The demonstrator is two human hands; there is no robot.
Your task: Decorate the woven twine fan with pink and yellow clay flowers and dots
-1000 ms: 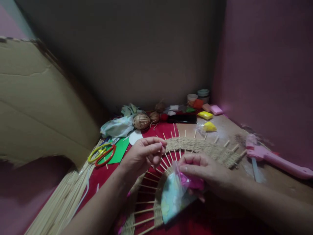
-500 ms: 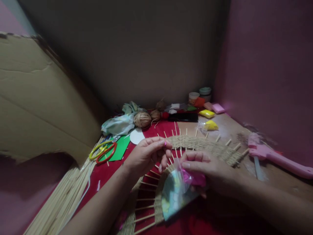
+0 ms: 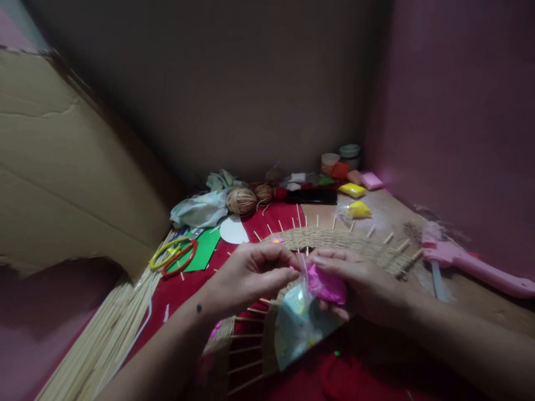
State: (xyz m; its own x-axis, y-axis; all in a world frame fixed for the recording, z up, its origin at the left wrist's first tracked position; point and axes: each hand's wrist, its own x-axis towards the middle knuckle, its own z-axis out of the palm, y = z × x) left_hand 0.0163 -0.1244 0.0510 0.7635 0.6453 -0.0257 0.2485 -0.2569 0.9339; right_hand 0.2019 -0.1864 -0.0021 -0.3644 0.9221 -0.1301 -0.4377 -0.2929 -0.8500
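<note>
My right hand (image 3: 355, 278) grips a clear plastic bag of bright pink modelling clay (image 3: 328, 287). My left hand (image 3: 263, 270) is closed in a pinch at the mouth of that bag, with a little pink clay (image 3: 291, 269) at its fingertips. Under both hands lies a half-round woven piece (image 3: 334, 238) of twine on thin sticks, with a pale blue patterned panel (image 3: 288, 328) in its middle. A small pink flower (image 3: 276, 240) with a yellow centre sits on the outer woven band. More pink pieces (image 3: 216, 328) show on its left side.
Scissors (image 3: 179, 259) lie on green paper (image 3: 204, 250) at left, beside long thin sticks (image 3: 104, 334). Twine balls (image 3: 241, 200), a black phone (image 3: 313, 196) and yellow clay packets (image 3: 352, 190) are at the back. A pink glue gun (image 3: 472, 262) lies right.
My left hand has moved down and right to the bag's mouth, with the pink flower on the woven band now uncovered. My right hand keeps hold of the bag.
</note>
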